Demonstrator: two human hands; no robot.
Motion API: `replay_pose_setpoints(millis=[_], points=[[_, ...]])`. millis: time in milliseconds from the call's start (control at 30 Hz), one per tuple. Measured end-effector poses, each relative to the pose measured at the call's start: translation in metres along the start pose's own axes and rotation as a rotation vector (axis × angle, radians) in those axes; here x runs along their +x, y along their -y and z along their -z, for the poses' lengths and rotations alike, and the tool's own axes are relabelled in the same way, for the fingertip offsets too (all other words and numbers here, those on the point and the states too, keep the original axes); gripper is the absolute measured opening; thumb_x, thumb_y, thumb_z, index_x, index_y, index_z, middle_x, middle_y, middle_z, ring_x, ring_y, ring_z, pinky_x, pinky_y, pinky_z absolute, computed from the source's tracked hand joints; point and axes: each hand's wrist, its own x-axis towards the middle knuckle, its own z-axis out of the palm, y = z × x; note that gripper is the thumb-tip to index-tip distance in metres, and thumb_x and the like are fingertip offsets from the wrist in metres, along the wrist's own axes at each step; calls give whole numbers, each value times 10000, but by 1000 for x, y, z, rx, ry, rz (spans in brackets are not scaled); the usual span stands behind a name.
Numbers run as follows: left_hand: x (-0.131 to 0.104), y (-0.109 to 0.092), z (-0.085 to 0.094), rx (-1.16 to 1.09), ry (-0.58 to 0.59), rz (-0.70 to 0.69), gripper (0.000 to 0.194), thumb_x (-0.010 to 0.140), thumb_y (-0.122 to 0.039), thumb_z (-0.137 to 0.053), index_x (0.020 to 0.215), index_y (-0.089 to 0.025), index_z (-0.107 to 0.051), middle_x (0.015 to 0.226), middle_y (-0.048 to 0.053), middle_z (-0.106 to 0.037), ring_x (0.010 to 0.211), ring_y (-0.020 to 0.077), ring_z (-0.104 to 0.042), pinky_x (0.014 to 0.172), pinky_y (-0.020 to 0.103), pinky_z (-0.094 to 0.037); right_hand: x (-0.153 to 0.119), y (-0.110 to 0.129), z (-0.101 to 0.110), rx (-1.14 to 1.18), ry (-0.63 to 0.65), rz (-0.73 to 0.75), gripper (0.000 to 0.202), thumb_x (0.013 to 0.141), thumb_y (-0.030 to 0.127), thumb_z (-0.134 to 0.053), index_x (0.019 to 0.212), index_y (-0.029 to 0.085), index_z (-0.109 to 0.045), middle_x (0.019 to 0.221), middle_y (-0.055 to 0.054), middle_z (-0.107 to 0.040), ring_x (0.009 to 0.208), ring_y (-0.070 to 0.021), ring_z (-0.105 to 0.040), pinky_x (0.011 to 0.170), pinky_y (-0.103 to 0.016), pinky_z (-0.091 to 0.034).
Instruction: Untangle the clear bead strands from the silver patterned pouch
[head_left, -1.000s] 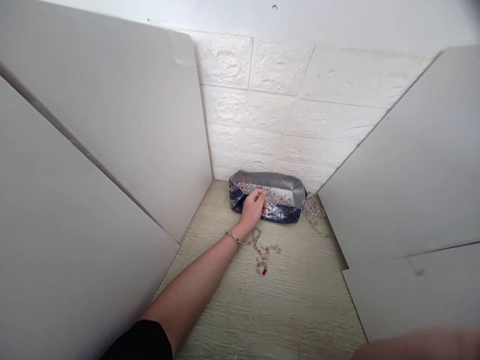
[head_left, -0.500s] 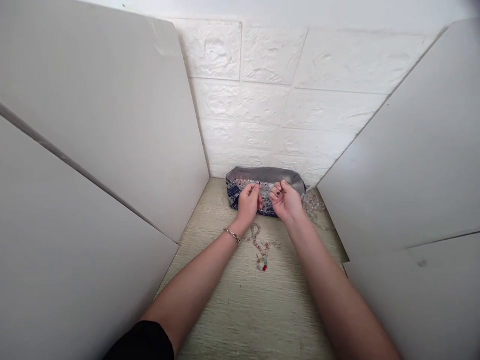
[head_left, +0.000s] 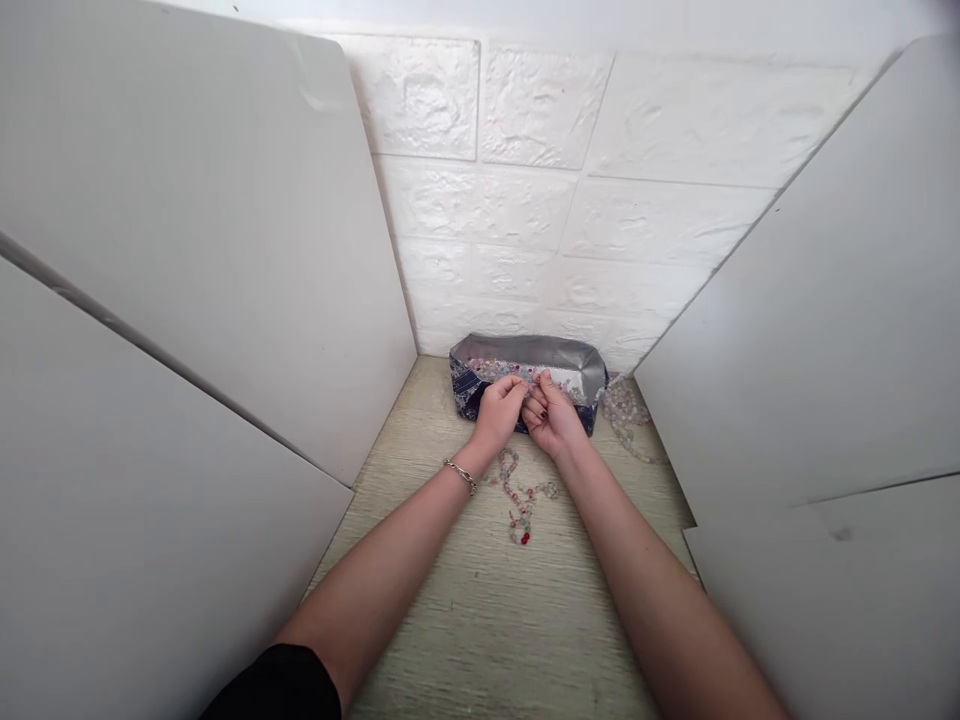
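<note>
At the front edge of a dark patterned fabric container (head_left: pixel 466 392) with a silver lining, my two hands meet fingertip to fingertip. My left hand (head_left: pixel 501 408), with a chain bracelet (head_left: pixel 462 475) at the wrist, is closed in a pinch. My right hand (head_left: pixel 553 412) is closed as well, thumb against the curled fingers. Whatever lies between the fingertips is too small to make out. Loose small beads (head_left: pixel 487 368), pink, clear and red, lie inside the container. Below my hands a string of beads (head_left: pixel 517 495) trails over the wood-grained surface, with red beads at its near end.
To the right of the container lies a heap of strung pale beads (head_left: pixel 624 408), close to the right white panel (head_left: pixel 810 330). Another white panel (head_left: pixel 225 250) stands at the left. A white brick-patterned wall (head_left: pixel 517 210) closes off the back.
My right hand has moved left, and its fingertips now meet those of my left hand. The left hand has stayed nearly in place, still pinched.
</note>
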Motion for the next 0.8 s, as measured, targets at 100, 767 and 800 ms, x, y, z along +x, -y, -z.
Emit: replay_pose_setpoints(millis=[100, 767, 800], points=[[0, 1, 0, 28, 44, -17, 135, 672, -249, -465, 593, -147, -503, 479, -44, -446, 466, 46, -384, 503, 181, -328, 0, 0, 0, 11, 5, -2, 205, 684, 338, -596, 702, 158, -500, 365, 118, -274, 274, -4, -199, 252, -109, -180], [2, 6, 0, 54, 95, -17, 135, 662, -217, -423, 577, -143, -498, 529, -15, -531, 503, 67, -471, 518, 194, -369, 1, -1, 0, 56, 10, 16, 210, 652, 317, -631, 725, 158, -514, 385, 116, -311, 287, 0, -253, 261, -103, -219], [2, 5, 0, 52, 89, -13, 132, 658, -215, -424, 575, -144, -497, 525, -17, -527, 498, 66, -468, 514, 194, -368, 2, -1, 0, 57, 12, 15, 211, 651, 315, -633, 725, 157, -514, 386, 116, -313, 287, 0, -252, 261, -103, -220]])
